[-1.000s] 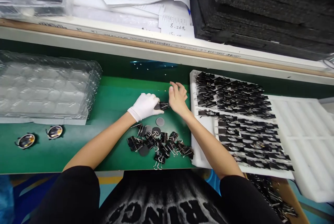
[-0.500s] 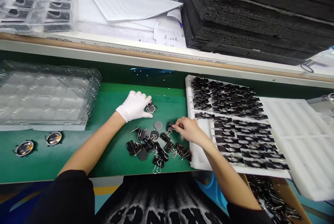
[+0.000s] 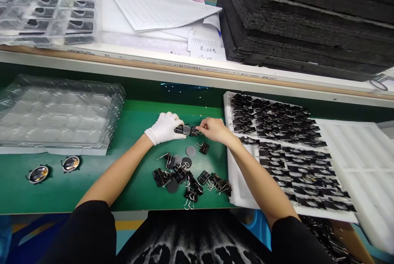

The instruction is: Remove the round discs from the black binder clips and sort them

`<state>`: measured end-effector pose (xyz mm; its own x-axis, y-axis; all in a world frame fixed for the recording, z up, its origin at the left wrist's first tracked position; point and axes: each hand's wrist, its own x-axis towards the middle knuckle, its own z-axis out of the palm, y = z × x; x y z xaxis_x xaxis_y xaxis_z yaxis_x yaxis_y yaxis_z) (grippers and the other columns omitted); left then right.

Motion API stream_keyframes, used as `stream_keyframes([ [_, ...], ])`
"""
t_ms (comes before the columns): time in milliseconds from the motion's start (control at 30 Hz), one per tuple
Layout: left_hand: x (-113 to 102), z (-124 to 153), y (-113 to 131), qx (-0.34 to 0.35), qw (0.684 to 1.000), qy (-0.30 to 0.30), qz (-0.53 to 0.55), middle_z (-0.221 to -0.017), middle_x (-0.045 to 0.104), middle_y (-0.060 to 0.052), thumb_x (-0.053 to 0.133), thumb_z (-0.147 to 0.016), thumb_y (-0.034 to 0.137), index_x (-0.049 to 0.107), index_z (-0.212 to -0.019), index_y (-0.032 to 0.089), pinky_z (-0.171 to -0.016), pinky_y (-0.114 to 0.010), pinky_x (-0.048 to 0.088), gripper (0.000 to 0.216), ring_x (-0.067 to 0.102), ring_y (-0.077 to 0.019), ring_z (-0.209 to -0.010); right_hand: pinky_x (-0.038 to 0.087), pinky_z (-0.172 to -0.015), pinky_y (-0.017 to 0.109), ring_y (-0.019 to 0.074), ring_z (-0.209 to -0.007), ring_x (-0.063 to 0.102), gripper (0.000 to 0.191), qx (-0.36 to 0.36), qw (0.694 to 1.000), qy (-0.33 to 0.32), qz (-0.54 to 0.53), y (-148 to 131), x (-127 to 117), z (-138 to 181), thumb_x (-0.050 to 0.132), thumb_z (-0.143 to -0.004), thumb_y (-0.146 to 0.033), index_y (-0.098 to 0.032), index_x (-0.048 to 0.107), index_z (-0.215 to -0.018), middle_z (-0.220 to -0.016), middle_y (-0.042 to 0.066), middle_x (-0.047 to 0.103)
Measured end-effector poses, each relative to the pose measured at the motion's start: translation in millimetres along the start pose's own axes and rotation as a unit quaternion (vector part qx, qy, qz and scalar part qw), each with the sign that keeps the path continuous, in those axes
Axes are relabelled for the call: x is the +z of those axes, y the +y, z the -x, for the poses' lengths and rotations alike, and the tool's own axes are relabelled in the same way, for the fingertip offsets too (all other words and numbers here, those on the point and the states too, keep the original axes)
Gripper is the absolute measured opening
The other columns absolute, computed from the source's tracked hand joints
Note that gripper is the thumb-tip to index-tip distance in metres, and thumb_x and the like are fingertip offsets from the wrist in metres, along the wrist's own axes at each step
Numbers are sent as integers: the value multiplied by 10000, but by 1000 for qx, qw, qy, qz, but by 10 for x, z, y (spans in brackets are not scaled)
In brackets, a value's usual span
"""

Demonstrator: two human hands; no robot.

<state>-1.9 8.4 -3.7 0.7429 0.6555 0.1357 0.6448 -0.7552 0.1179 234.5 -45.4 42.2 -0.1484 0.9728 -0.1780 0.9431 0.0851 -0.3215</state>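
My left hand point(image 3: 166, 127), in a white glove, pinches a small round piece with a grey disc face point(image 3: 186, 130) above the green mat. A dark clip sits at the piece's left side, partly under the glove. Bare, my right hand point(image 3: 215, 130) grips a black binder clip point(image 3: 194, 131) by its wire handles, against the piece's right side. Whether its jaws are on the rim is too small to tell. Below lie a loose grey disc point(image 3: 191, 151), a single binder clip point(image 3: 203, 148) and a heap of binder clips point(image 3: 192, 184) mixed with dark discs.
Two shiny oval pieces point(image 3: 38, 174) lie on the mat at left, before clear plastic trays point(image 3: 61, 112). A white foam tray point(image 3: 235, 173) with rows of black clips stands at right. Black foam sheets point(image 3: 295, 30) and papers point(image 3: 163, 11) lie on the shelf; a person sits beyond.
My right hand has moved up and left from the heap, bringing a binder clip to the round piece. The piece has turned its grey face toward me. The view has shifted slightly.
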Motion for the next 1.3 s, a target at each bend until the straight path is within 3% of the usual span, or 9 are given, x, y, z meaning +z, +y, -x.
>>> stream_keyframes([
  [100,24,-5,11,-4,1000,6,15,-1109,677,-102,678,-842,664,719,-1154,236,-891,-433,377,531,576,-294,-1029,376,-858,370,233,-858,642,313,13,1000,-17,16,-3,-49,-62,597,-976,-386,-217,639,-716,-794,28,690],
  [167,30,-8,3,-12,1000,5,17,-1108,677,-100,685,-841,656,715,-1152,232,-896,-432,377,526,576,-295,-1035,399,-906,408,264,-954,631,284,27,1000,-10,-2,-16,-53,-111,602,-961,-454,-223,664,-809,-895,55,692],
  [300,37,-12,-33,-14,1000,3,21,-1102,678,-90,702,-830,653,713,-1145,233,-904,-429,377,525,577,-296,-1038,391,-1015,528,340,-1236,500,476,101,980,129,-117,-124,66,-248,450,-975,-626,-271,596,-1255,-1291,141,572],
  [400,31,-17,-65,-24,999,-4,29,-1102,679,-83,714,-827,640,716,-1135,236,-892,-421,383,507,580,-293,-1027,296,-1110,585,351,-1356,395,549,188,948,182,-183,-252,238,-389,265,-1023,-597,-257,527,-1365,-1430,175,460],
  [467,26,-22,-82,-30,999,-7,33,-1118,678,-81,720,-828,631,715,-1148,243,-888,-415,385,503,580,-292,-1032,229,-1151,596,352,-1431,308,569,220,936,189,-197,-310,348,-466,220,-1034,-563,-227,509,-1391,-1479,195,414],
  [567,28,-33,-93,-32,999,-10,38,-1146,677,-79,723,-833,622,707,-1182,264,-889,-411,381,500,578,-291,-1046,189,-1169,604,343,-1477,243,593,211,933,216,-196,-312,471,-502,185,-1036,-545,-203,468,-1428,-1520,210,376],
  [933,84,-128,-36,-19,999,-6,44,-1192,686,-72,709,-835,653,704,-1221,308,-882,-411,347,517,578,-293,-1079,221,-1178,564,311,-1417,344,554,162,916,318,-182,-88,692,-430,123,-1025,-500,-204,458,-1353,-1459,181,454],
  [1300,66,-163,10,-15,999,-16,50,-1197,697,-53,711,-835,652,706,-1227,323,-879,-408,338,512,582,-283,-1081,242,-1157,573,317,-1401,369,518,163,910,337,-180,-72,717,-409,116,-1031,-476,-211,465,-1307,-1425,186,472],
])
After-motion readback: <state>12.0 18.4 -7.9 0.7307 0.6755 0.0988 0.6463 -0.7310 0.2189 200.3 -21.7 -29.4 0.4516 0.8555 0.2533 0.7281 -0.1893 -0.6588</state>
